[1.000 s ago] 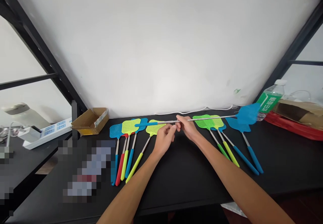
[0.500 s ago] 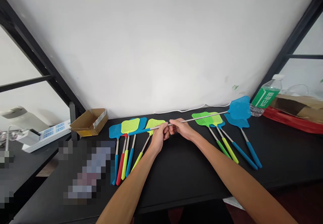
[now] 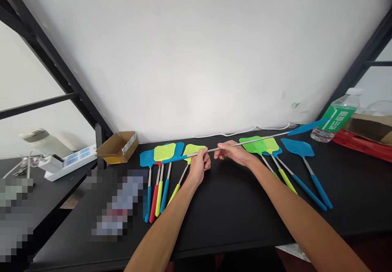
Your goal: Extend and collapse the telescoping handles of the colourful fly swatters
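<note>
Both my hands hold one blue fly swatter above the black table. Its telescopic metal rod runs level from left to right. My left hand is closed round the rod near the blue handle end. My right hand pinches the rod just right of it. The swatter's blue head, seen edge-on, points toward the bottle. Several swatters with blue, red and yellow-green handles lie in a row left of my hands. Several more swatters, green and blue, lie to the right.
An open cardboard box sits at the back left. A white power strip lies further left. A green-labelled bottle and a red tray holding a brown box stand at the back right. A white cable runs along the wall.
The held swatter's head has turned from flat to edge-on and reaches further right, the rod looking longer. My hands have stayed close together on the rod.
</note>
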Motion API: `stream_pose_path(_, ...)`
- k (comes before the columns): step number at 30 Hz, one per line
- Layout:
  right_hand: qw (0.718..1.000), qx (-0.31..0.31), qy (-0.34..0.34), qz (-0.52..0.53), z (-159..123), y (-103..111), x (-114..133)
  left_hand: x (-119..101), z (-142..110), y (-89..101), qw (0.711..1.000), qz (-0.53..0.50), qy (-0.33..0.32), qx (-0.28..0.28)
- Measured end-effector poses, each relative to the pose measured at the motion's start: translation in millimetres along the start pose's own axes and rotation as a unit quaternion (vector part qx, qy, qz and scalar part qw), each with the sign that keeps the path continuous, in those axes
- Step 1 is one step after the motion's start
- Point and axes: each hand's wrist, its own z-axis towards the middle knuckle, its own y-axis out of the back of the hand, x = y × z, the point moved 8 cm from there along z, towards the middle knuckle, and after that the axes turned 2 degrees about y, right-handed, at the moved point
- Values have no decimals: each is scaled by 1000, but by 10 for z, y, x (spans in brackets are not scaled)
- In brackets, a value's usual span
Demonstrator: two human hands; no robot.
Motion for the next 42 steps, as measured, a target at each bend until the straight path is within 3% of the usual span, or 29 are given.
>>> stream_pose_path(5,998,-51,4,24,33,57,-85,-17,-1,0,1000,9,-12,-2)
stream_pose_path(11,989,-141,24,43,68,-1,-154,-40,-10,-39,999,-9,-17,43)
stream_pose_path(20,997,-69,33,5,62,-247,-133,-79,-20,-117,993,11,-47,110)
stream_pose_path(33,998,-29,54,6,89,-184,-86,-58,12,7,999,32,-30,3)
stream_pose_path(42,998,-25,48,-27,27,-149,41,-107,-4,29,999,29,-18,-29)
